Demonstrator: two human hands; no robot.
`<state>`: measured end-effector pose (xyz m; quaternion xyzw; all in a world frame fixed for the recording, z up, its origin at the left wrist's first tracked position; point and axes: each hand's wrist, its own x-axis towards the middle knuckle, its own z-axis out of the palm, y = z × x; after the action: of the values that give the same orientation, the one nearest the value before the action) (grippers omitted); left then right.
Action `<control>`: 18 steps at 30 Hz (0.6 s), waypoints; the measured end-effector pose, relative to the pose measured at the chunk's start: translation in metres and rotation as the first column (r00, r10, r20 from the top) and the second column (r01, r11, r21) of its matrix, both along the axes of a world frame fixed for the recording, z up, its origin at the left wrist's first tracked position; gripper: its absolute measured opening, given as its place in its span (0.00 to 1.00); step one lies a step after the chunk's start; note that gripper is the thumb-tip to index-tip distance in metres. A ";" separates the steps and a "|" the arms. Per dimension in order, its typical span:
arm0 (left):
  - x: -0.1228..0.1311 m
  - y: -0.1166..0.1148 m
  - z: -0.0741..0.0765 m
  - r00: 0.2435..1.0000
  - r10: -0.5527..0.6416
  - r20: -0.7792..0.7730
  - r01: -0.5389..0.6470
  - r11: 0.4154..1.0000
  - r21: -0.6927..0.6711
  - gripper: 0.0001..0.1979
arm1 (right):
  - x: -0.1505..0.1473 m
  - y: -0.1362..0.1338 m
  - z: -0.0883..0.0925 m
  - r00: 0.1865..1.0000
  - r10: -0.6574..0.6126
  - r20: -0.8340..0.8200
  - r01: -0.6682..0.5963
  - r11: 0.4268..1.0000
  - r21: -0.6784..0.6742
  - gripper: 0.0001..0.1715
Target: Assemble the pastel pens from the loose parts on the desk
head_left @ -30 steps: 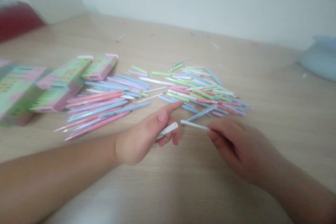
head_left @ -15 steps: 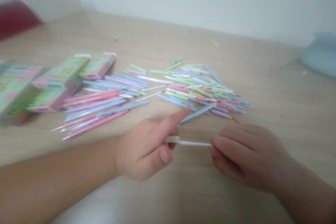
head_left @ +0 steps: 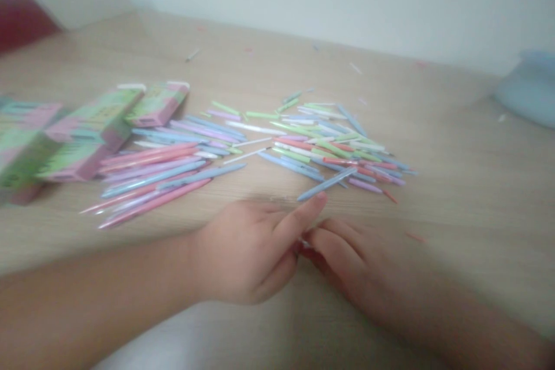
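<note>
My left hand (head_left: 249, 251) is closed around a pale pen barrel, its index finger stretched out to the right. Only a small whitish bit of the pen (head_left: 304, 244) shows in the gap between both hands; fingers hide the rest. Pressed up against the left fingertips, my right hand (head_left: 351, 257) is closed in a pinch on the thin white pen refill, now covered. Just beyond the fingers lies a blue pen (head_left: 325, 184), at the near edge of a loose pile of coloured pen parts (head_left: 333, 144).
Left of the middle lies a heap of pink, blue and purple pens (head_left: 160, 176). Several green-and-pink boxes (head_left: 93, 121) stand beside it. A red stick (head_left: 415, 237) lies near my right wrist. Small scraps dot the back of the table; a blue bag-like thing (head_left: 526, 89) sits far right.
My right hand has moved left until it meets my left hand. The white refill that spanned the gap is now hidden, and the red stick on the table has come into view.
</note>
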<state>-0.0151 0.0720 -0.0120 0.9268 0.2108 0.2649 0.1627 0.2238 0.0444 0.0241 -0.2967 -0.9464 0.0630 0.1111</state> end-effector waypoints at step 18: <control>-0.003 0.002 0.002 0.997 0.077 -0.026 -0.079 0.993 -0.089 0.31 | 0.024 0.002 0.006 0.998 -0.056 0.019 0.050 0.969 0.243 0.08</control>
<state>-0.0181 0.0736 -0.0096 0.9125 0.2601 0.2510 0.1916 0.2477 0.0462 0.0304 -0.3068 -0.9401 -0.0600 0.1360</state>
